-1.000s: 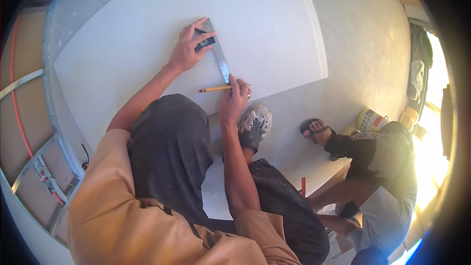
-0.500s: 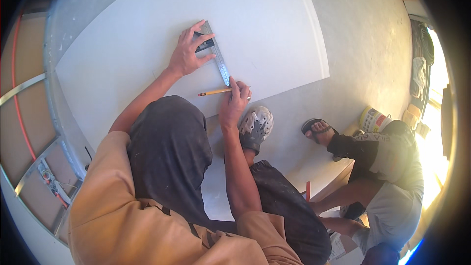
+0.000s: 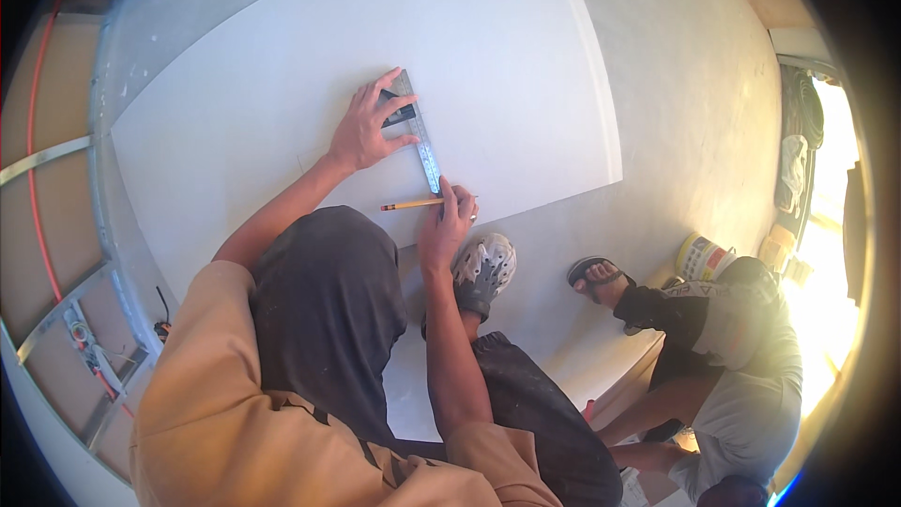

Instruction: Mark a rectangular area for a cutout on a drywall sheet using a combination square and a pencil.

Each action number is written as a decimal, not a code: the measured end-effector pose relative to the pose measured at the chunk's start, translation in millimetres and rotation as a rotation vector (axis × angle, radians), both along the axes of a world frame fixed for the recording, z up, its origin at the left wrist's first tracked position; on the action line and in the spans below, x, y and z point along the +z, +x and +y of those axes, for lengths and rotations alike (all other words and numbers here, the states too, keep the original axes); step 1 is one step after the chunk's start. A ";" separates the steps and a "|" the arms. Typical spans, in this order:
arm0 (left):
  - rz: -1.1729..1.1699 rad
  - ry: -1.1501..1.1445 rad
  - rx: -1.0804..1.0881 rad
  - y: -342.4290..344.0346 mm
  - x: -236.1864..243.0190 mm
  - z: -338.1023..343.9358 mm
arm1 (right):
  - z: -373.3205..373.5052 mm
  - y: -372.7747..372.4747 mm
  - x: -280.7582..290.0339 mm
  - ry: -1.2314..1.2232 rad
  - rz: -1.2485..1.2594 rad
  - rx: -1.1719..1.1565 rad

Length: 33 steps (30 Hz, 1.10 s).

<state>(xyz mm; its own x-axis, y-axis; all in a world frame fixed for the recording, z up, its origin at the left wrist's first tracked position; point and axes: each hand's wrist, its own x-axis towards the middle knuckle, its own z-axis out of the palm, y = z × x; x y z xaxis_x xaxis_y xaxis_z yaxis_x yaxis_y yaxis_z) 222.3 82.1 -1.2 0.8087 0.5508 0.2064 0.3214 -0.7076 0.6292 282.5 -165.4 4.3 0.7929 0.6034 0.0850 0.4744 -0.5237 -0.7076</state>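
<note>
A large white board (image 3: 511, 66) lies flat in front of me. On it rests a combination square (image 3: 427, 158) with a dark head and a metal rule. My left hand (image 3: 357, 130) grips the square at its head, fingers spread across it and the rule. The rule's near end points toward my right hand (image 3: 441, 237), whose fingertips are closed at that end. A yellow pencil (image 3: 409, 205) lies crosswise in the right hand, its eraser end sticking out to the left. The pencil's point is mostly hidden by the fingers.
My shoe (image 3: 486, 268) stands just beyond the board's near edge. At the right, a co-worker (image 3: 751, 394) in a light shirt bends low, one sandalled foot (image 3: 601, 282) toward me. Behind that foot is a bucket (image 3: 704, 258). Metal framing (image 3: 99, 178) runs along the left.
The whole scene sits slightly lower in the picture as my view shifts. Both hands keep their hold on the square and pencil. The co-worker's arms have moved slightly.
</note>
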 end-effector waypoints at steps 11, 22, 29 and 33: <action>0.008 -0.005 -0.001 1.5 3.0 0.0 | 0.1 2.1 5.1 0.012 -0.005 0.003; -0.006 -0.095 -0.070 -5.2 7.9 11.5 | 1.3 2.1 7.7 0.004 0.022 -0.019; -0.005 -0.217 -0.209 -9.4 10.4 36.5 | 2.9 2.7 8.4 0.005 -0.008 0.000; 0.106 -0.264 -0.117 -19.2 24.1 22.4 | 0.0 2.9 7.1 -0.049 -0.058 0.052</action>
<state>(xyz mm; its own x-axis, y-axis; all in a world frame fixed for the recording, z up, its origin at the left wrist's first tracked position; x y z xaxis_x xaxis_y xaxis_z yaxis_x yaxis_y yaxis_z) 203.1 104.6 22.9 0.8792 0.4761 -0.0199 0.3208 -0.5604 0.7636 285.4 -165.4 11.4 0.7551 0.6481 0.0992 0.5411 -0.5306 -0.6525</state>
